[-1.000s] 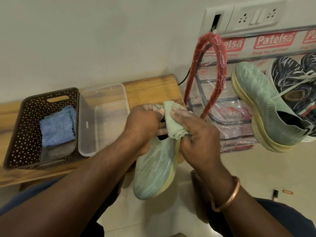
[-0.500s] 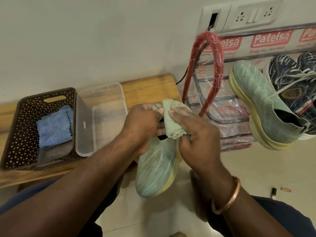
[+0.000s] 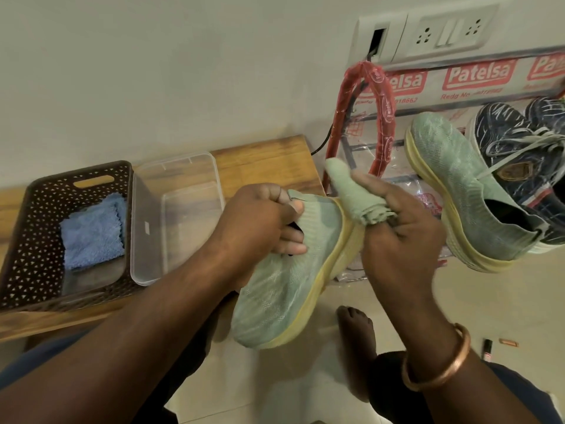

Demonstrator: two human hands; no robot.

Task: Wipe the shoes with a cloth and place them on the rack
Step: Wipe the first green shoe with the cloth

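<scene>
A pale green knit shoe [image 3: 284, 289] with a yellow sole hangs in front of me, toe pointing down toward me. My left hand [image 3: 260, 221] grips its collar, fingers hooked into the opening. Just right of the heel, my right hand [image 3: 397, 240] holds a bunched green cloth [image 3: 351, 194] beside the yellow sole edge. The matching green shoe [image 3: 464, 185] lies on the shoe rack [image 3: 360, 117] at the right, next to a dark blue laced sneaker [image 3: 519, 148].
A brown perforated basket [image 3: 27, 240] holding a blue cloth [image 3: 91, 231] and a clear plastic tub [image 3: 177, 215] sit on a wooden bench [image 3: 269, 160]. A wall socket panel [image 3: 428, 32] is above the rack. My bare foot [image 3: 354, 332] and small items [image 3: 487, 348] are on the floor.
My right hand with the cloth has slid from the top of the heel to the right, off the collar. The shoe's heel and collar now show.
</scene>
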